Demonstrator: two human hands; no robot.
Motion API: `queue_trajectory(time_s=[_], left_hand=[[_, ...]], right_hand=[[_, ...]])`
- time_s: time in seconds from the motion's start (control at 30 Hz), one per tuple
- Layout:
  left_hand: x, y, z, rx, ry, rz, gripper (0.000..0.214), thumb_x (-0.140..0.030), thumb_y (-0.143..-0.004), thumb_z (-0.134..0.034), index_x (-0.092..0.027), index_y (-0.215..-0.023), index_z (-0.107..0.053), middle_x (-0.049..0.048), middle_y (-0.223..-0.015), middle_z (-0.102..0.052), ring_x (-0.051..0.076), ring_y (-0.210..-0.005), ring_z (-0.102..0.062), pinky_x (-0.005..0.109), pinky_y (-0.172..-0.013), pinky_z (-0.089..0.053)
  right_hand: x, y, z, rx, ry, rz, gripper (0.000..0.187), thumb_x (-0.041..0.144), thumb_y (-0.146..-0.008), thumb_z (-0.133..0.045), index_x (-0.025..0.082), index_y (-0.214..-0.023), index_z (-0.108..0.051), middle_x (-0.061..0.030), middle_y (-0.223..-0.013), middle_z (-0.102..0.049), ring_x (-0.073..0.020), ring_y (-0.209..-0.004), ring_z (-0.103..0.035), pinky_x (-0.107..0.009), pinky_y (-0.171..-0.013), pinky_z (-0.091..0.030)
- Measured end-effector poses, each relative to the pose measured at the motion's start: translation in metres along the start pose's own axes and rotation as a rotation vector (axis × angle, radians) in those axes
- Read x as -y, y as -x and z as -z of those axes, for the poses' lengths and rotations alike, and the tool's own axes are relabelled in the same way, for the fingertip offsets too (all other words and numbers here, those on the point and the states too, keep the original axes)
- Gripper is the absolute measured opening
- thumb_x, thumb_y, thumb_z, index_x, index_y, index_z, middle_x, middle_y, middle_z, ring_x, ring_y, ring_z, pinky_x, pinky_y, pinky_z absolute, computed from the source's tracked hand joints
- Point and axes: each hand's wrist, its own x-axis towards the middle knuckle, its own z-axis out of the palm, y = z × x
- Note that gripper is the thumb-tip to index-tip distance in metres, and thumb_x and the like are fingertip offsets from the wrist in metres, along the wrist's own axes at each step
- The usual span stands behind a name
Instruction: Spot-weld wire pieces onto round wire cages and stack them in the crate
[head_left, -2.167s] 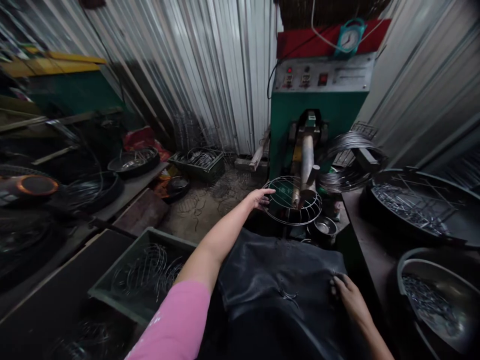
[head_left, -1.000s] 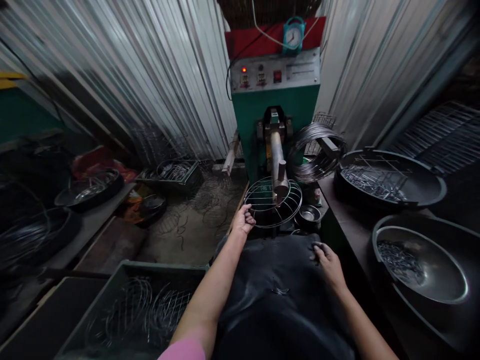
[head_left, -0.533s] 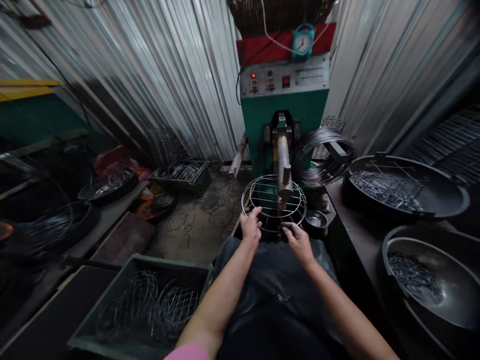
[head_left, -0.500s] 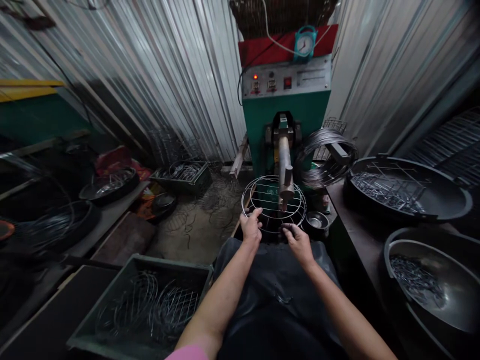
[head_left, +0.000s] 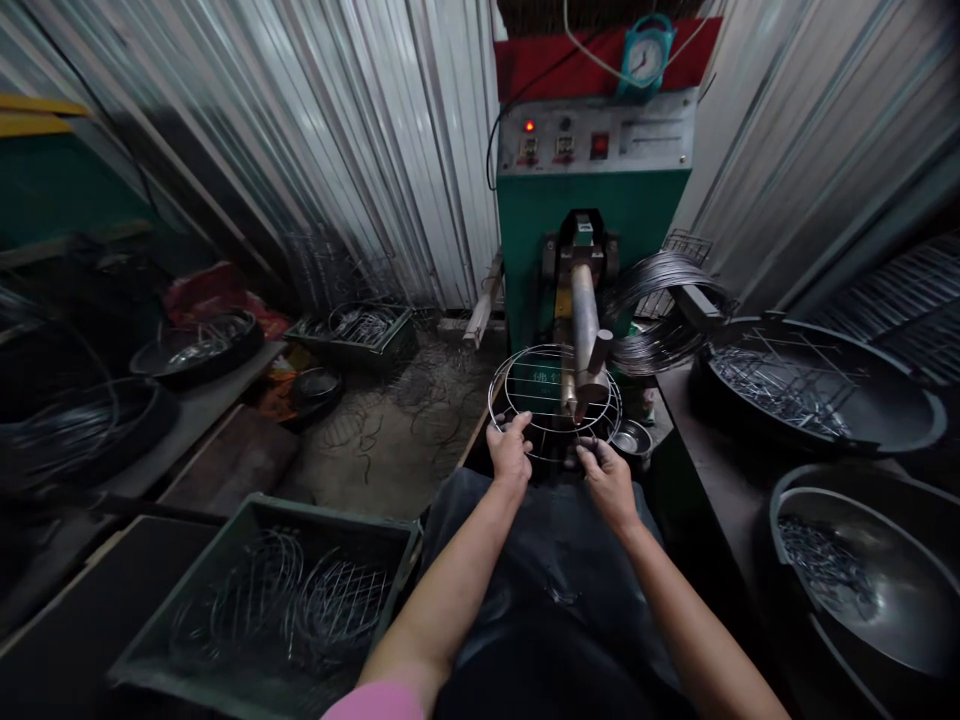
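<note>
- Round wire rack [head_left: 551, 429]: located at the front of the green machine [head_left: 523, 225], beneath the end of its metal arm [head_left: 584, 305]; contact with the tip cannot be told.
- Left hand [head_left: 511, 455]: clamped on the rack's near left rim, thumb on top.
- Right hand [head_left: 609, 484]: fingertips at the rack's near rim; cannot tell whether they pinch the wire or merely rest there.
- Dark apron [head_left: 517, 545]: over the lap, below both wrists.
- Small metal bowl [head_left: 634, 438]: just right of the rack.
- Wire coil [head_left: 664, 318]: beside the machine, right side.
- Control panel [head_left: 600, 132]: above the arm, one red lamp lit; teal clock [head_left: 646, 57] higher up.
- Right bench: black pan [head_left: 896, 395] with short metal pieces; nearer, a steel bowl [head_left: 904, 600] holding more.
- Left: green crate [head_left: 176, 678] containing curved wire grids [head_left: 341, 598].
</note>
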Motion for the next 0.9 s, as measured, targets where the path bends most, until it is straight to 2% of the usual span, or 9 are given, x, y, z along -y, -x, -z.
queue_trajectory(time_s=[0.2,0.5,0.7,0.8,0.9], left_hand=[[0.006,-0.004,-0.002,-0.017,-0.001,0.008,0.048,-0.028,-0.053,-0.078,-0.02,-0.083,-0.041,-0.0086,-0.062,-0.04,0.002,-0.042,-0.036,0.014,-0.036,-0.025],[0.008,-0.008,-0.008,-0.036,-0.016,0.034,0.045,-0.028,-0.056,-0.077,-0.019,-0.078,-0.039,-0.0082,-0.061,-0.042,0.002,-0.04,-0.035,0.014,-0.035,-0.024],[0.01,-0.007,-0.008,-0.076,0.001,0.054,0.046,-0.023,-0.055,-0.077,-0.021,-0.078,-0.037,-0.0088,-0.06,-0.039,0.003,-0.041,-0.037,0.014,-0.035,-0.024],[0.01,-0.004,-0.009,-0.095,0.035,0.045,0.046,-0.02,-0.055,-0.075,-0.021,-0.079,-0.036,-0.009,-0.06,-0.039,0.002,-0.04,-0.034,0.014,-0.034,-0.021],[0.01,0.0,-0.009,-0.115,0.066,0.023,0.047,-0.02,-0.054,-0.075,-0.021,-0.079,-0.036,-0.0083,-0.063,-0.041,0.002,-0.04,-0.033,0.014,-0.034,-0.02]], right_hand=[[0.003,-0.003,0.0,-0.014,0.002,0.007,0.037,0.055,-0.074,-0.057,0.02,-0.086,-0.059,-0.004,-0.072,-0.065,-0.0193,-0.061,-0.063,-0.032,-0.063,-0.051],[0.003,-0.013,0.002,-0.008,0.014,0.021,0.032,0.049,-0.074,-0.057,0.019,-0.084,-0.06,-0.0038,-0.074,-0.066,-0.0175,-0.059,-0.062,-0.03,-0.062,-0.049],[0.002,-0.013,0.002,0.011,-0.002,-0.019,0.029,0.045,-0.074,-0.057,0.019,-0.085,-0.06,-0.0041,-0.075,-0.067,-0.0169,-0.056,-0.062,-0.032,-0.062,-0.05],[0.004,-0.008,0.01,-0.042,-0.026,-0.054,0.034,0.046,-0.074,-0.056,0.018,-0.093,-0.06,-0.0044,-0.077,-0.066,-0.0151,-0.056,-0.06,-0.03,-0.059,-0.049],[-0.004,0.001,0.031,-0.135,-0.079,-0.105,0.043,0.048,-0.073,-0.055,0.015,-0.101,-0.059,-0.0024,-0.07,-0.062,-0.0135,-0.053,-0.055,-0.026,-0.052,-0.046]])
